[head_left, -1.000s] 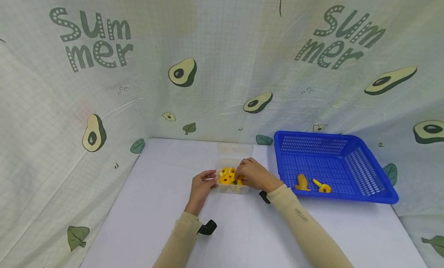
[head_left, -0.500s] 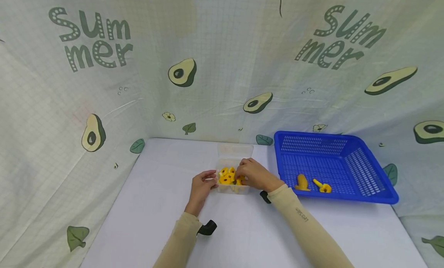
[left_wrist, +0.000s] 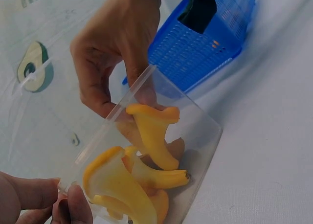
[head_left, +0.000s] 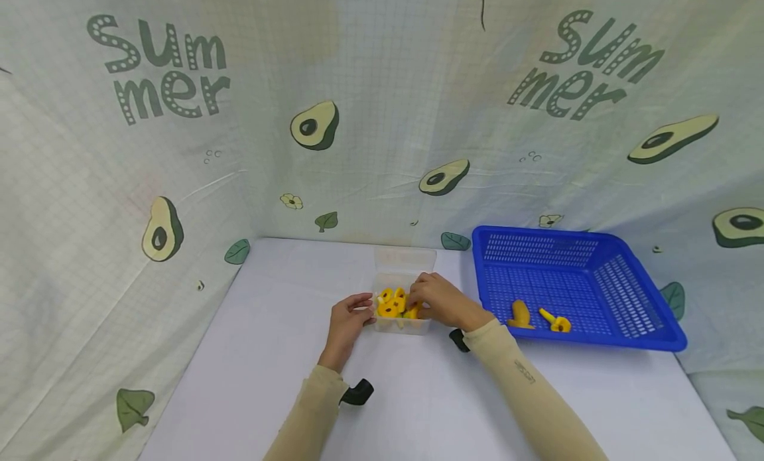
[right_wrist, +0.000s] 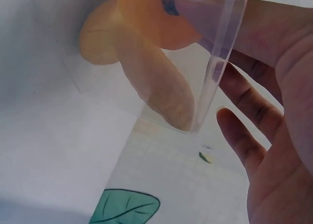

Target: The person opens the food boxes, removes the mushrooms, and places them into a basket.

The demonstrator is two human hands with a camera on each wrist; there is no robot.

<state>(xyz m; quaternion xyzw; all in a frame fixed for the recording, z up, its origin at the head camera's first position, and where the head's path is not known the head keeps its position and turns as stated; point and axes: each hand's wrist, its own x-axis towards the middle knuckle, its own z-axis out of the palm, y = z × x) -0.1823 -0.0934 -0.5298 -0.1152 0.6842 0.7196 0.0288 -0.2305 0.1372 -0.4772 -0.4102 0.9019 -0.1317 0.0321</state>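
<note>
A clear plastic box (head_left: 401,326) with a raised lid stands at the middle of the white table. Several yellow trumpet-shaped pieces (left_wrist: 122,185) with flared rims lie in it, one with a dark stem tip. My left hand (head_left: 346,322) pinches the box's left rim between thumb and fingers. From the right, my right hand (head_left: 442,300) reaches over the opposite wall, its thumb and a finger down inside at a yellow piece (left_wrist: 159,136). The right wrist view has its other fingers (right_wrist: 239,136) outside the wall; the pinching tips are partly hidden.
A blue perforated basket (head_left: 558,232) sits at the right, holding a tan-yellow piece (head_left: 520,314) and a yellow trumpet-shaped piece (head_left: 558,323). A printed cloth (head_left: 382,116) hangs behind the table and along its sides.
My right hand and forearm have shifted very slightly to the right and down, and a yellow piece under its fingers shows at a changed angle. The left hand stays at the box rim.
</note>
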